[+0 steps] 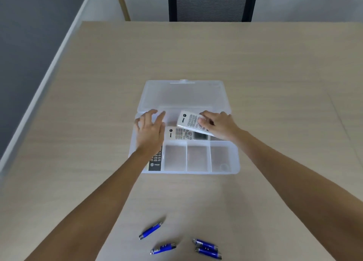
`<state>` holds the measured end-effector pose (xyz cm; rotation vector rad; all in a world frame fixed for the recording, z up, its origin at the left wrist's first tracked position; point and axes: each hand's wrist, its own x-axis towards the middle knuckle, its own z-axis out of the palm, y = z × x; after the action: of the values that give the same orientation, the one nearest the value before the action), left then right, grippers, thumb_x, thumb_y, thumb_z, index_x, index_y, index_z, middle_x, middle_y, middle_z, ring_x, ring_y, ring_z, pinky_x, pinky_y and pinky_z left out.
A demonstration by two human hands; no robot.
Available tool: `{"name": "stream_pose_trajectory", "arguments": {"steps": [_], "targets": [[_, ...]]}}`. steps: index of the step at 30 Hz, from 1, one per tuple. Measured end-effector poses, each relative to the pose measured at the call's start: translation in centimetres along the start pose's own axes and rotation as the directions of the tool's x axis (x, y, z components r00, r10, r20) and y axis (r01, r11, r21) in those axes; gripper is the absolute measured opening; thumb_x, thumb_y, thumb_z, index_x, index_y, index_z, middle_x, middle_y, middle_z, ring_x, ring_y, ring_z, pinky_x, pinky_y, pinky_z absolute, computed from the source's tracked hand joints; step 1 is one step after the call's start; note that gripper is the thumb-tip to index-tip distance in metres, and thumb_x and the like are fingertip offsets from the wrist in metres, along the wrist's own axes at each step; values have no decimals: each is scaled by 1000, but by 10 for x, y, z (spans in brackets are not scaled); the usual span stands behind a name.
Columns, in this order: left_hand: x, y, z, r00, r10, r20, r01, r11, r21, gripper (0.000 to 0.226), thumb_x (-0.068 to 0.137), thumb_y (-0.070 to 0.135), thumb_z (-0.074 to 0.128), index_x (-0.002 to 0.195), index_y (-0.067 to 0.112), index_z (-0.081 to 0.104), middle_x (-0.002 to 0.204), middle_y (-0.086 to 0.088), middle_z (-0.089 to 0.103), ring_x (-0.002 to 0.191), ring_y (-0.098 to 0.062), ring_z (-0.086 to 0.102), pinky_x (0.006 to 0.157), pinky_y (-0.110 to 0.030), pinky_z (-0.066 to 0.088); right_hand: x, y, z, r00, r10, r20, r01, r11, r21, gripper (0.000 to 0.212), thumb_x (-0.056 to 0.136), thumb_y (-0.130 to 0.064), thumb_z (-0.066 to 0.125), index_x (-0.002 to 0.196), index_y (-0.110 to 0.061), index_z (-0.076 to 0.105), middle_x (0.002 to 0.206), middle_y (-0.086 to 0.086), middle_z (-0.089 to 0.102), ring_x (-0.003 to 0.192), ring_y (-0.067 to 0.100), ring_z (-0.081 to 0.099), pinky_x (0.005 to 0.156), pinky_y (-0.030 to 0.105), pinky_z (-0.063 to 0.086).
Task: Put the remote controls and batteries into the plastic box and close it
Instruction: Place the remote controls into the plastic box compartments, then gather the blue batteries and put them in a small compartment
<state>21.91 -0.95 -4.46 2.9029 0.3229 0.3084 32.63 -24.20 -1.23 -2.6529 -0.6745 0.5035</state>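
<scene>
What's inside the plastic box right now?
The box holds two remotes: a white one and a dark one partly under the left hand. Three small sections look empty.
</scene>
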Motion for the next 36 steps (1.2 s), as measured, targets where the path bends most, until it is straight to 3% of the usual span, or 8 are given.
{"name": "stream_pose_trajectory", "arguments": {"steps": [3,9,15,17,20,23,27,36], "targets": [[-28,-22,-6,956,-290,36,290,957,-3,46,97,25,42,143,22,41,147,-8,40,128,-32,44,106,-53,30,14,-18,18,987,-75,140,88,992,-92,41,94,-58,33,116,-33,55,104,0,72,108,33,50,97,45,31],[-29,-33,-5,933,-337,127,360,872,-331,72,83,-21,32,148,10,34,159,-9,25,142,-29,33,115,-36,31,17,-30,43,989,-61,136,79,988,-134,47,91,-61,36,125,-32,52,117,11,46,116,33,39,100,44,32],[-33,-27,-25,927,-362,95,365,819,-442,62,90,-15,32,147,7,33,158,-16,23,145,-31,28,118,-38,29,-11,-58,44,972,-73,225,112,979,-168,69,96,-56,25,154,-25,5,163,15,5,151,32,-4,120,52,3],[-48,-23,-35,945,-326,-22,279,839,-467,52,93,-6,39,144,4,38,152,-21,27,139,-36,32,114,-45,33,-44,-69,39,983,-181,43,185,972,-146,64,98,-45,37,153,-16,19,157,19,23,147,35,17,117,51,18],[-102,-17,-43,984,45,-174,-107,924,-367,31,92,5,51,122,3,58,123,-17,53,114,-31,53,98,-40,46,-119,-66,49,938,-321,-129,329,944,42,29,95,-21,50,118,-6,59,104,14,63,92,31,60,81,39,49],[-184,-15,-40,933,350,88,-295,879,-374,24,91,25,53,107,13,66,104,-5,62,93,-22,63,78,-34,55,-201,-42,81,953,-235,189,211,968,139,18,91,-19,45,91,-9,60,88,8,61,74,20,53,69,27,40],[-253,-29,-23,826,196,528,-64,964,-258,40,86,43,59,117,18,58,121,-2,50,108,-22,52,91,-33,49,-256,-26,121,942,-84,326,50,993,110,20,90,-29,53,92,-11,62,77,-11,44,76,16,49,71,21,35],[-263,3,-41,805,71,589,111,957,-267,20,100,33,38,100,13,38,83,-5,54,74,-29,52,60,-33,39,-266,-52,135,950,-17,312,72,984,-165,30,96,-24,45,117,-3,50,121,12,52,114,27,50,89,35,45]]}}
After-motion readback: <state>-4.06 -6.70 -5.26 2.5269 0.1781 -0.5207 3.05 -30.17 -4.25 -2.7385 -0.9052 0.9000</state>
